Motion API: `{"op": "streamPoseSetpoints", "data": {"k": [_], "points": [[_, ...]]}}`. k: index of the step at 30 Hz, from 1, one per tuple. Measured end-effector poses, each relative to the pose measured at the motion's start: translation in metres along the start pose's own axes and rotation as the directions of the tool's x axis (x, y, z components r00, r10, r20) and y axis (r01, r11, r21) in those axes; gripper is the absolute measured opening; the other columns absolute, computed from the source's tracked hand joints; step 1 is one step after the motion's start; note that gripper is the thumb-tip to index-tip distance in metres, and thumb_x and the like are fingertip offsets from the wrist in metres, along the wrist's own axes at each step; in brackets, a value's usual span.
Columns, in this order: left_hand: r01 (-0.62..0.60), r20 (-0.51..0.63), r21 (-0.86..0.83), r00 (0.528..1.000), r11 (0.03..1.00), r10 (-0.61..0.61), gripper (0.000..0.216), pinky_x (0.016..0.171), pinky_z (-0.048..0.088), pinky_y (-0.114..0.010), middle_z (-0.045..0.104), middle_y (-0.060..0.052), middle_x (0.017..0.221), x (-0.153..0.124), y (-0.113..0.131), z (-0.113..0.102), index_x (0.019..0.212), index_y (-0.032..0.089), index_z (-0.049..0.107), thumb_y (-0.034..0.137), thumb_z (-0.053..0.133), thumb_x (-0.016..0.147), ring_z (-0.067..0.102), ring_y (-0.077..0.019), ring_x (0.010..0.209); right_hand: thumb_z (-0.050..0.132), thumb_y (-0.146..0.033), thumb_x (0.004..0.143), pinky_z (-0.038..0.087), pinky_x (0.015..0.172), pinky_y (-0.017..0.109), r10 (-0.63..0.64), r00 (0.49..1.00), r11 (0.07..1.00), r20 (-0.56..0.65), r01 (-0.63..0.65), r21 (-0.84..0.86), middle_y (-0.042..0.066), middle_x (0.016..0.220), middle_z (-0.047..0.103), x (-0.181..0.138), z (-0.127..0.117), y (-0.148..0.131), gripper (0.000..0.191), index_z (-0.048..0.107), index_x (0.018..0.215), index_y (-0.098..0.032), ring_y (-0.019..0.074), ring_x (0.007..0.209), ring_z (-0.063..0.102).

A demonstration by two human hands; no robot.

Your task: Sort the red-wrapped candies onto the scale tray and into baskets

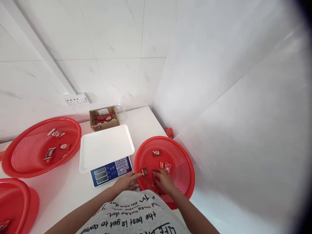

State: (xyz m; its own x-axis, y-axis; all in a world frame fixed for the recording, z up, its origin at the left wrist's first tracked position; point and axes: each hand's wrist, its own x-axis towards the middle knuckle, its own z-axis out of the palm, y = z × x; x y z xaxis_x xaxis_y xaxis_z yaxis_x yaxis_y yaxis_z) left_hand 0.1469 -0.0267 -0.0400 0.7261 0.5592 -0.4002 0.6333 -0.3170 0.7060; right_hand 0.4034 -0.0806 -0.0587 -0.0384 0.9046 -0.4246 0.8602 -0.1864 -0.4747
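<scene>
A round red plastic basket (184, 156) stands in front of me with several small red snack packets in it. My left hand (128, 182) is at its left rim, index finger reaching over the edge and thumb apart, open. Close to that fingertip lies a small dark red packet (144, 171). Inside the basket is my right hand (163, 180), its fingers curled down and drawn together; what they hold, if anything, blends into the red and is partly hidden. Beside it lies a red-and-white packet (167, 167), and farther back another packet (157, 152).
A digital scale (112, 170) with a white tray (106, 146) stands left of the basket. Behind it are a cardboard box (106, 125) of packets and a clear plastic container (121, 107). Two more red baskets (70, 125) (30, 198) stand left. A wall rises on the right.
</scene>
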Motion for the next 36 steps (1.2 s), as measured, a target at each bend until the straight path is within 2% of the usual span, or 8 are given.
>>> {"op": "streamPoseSetpoints", "data": {"k": [4,10,14,17,21,26,32,36], "points": [[0.021,0.015,0.04,1.0,0.999,-0.022,0.055,0.087,0.049,-0.036,0.057,-0.011,0.131,-0.001,0.006,-0.003,0.141,0.03,0.041,0.039,0.05,0.087,0.059,-0.0288,0.111,0.046,-0.022,0.083,0.027,0.108,0.045,0.294,0.949,0.955,-0.109,-0.29,0.056,0.02,0.147,0.033,-0.008,-0.019,0.034,0.051,0.048,0.134,-0.013,0.0334,0.138,0.029],[0.066,-0.043,-0.029,0.997,0.997,-0.068,0.051,0.077,0.05,-0.037,0.062,-0.012,0.123,-0.002,0.015,-0.007,0.134,0.032,0.051,0.041,0.052,0.084,0.064,-0.0325,0.103,0.073,-0.037,0.067,0.029,0.107,0.045,0.33,0.925,0.905,0.191,-0.367,0.216,0.016,0.157,0.01,-0.016,0.002,0.018,0.09,0.031,0.145,-0.024,0.0368,0.143,0.015],[0.086,-0.053,-0.063,0.995,0.994,-0.09,0.053,0.075,0.05,-0.043,0.066,-0.015,0.113,-0.001,0.017,-0.01,0.13,0.028,0.055,0.041,0.056,0.079,0.065,-0.037,0.096,0.072,-0.015,0.061,0.034,0.1,0.047,0.279,0.953,0.896,0.113,-0.301,0.327,0.014,0.147,0.036,-0.017,0.022,-0.015,0.066,0.057,0.124,-0.026,0.0378,0.131,0.037],[0.106,-0.052,-0.055,0.993,0.993,-0.109,0.053,0.075,0.05,-0.042,0.067,-0.014,0.113,-0.001,0.02,-0.012,0.13,0.028,0.055,0.042,0.054,0.079,0.065,-0.0355,0.095,0.063,-0.007,0.061,0.041,0.091,0.04,0.224,0.974,0.842,0.037,-0.212,0.496,0.009,0.112,0.065,-0.009,0.021,-0.028,0.038,0.067,0.096,-0.021,0.0288,0.105,0.058],[0.113,-0.035,-0.017,0.993,0.993,-0.114,0.053,0.077,0.049,-0.04,0.065,-0.013,0.118,-0.003,0.026,-0.016,0.131,0.03,0.054,0.038,0.053,0.08,0.066,-0.0319,0.094,0.061,-0.019,0.065,0.047,0.072,0.035,0.25,0.968,0.714,-0.008,-0.179,0.677,0.003,0.073,0.067,0.002,0.004,-0.031,0.005,0.061,0.07,-0.019,0.0225,0.075,0.062],[0.139,-0.095,-0.02,0.986,0.99,-0.14,0.057,0.082,0.046,-0.039,0.067,-0.013,0.113,-0.011,0.033,-0.023,0.138,0.027,0.045,0.04,0.051,0.083,0.063,-0.0302,0.1,0.061,-0.046,0.068,0.05,0.069,0.033,0.358,0.932,0.456,-0.061,-0.117,0.882,0.003,0.079,0.067,-0.002,-0.026,-0.035,0.027,0.058,0.078,-0.021,0.0204,0.076,0.063],[0.068,-0.15,-0.341,0.981,0.937,-0.126,0.047,0.077,0.047,-0.034,0.066,-0.007,0.094,-0.03,0.066,-0.045,0.126,0.022,0.054,0.046,0.048,0.086,0.06,-0.0211,0.084,0.074,-0.05,0.062,0.052,0.069,0.032,0.359,0.933,0.115,-0.032,-0.01,0.993,0.0,0.079,0.064,-0.029,-0.046,-0.077,0.036,0.057,0.08,-0.022,0.018,0.075,0.061],[0.077,0.014,-0.77,0.994,0.634,-0.104,0.057,0.077,0.05,-0.034,0.061,-0.008,0.101,-0.042,0.098,-0.057,0.127,0.02,0.047,0.052,0.058,0.081,0.061,-0.0194,0.088,0.076,-0.046,0.065,0.05,0.068,0.031,0.219,0.968,0.127,-0.119,0.092,0.988,-0.001,0.08,0.063,-0.046,-0.054,-0.118,0.033,0.06,0.082,-0.022,0.0173,0.075,0.059]]}}
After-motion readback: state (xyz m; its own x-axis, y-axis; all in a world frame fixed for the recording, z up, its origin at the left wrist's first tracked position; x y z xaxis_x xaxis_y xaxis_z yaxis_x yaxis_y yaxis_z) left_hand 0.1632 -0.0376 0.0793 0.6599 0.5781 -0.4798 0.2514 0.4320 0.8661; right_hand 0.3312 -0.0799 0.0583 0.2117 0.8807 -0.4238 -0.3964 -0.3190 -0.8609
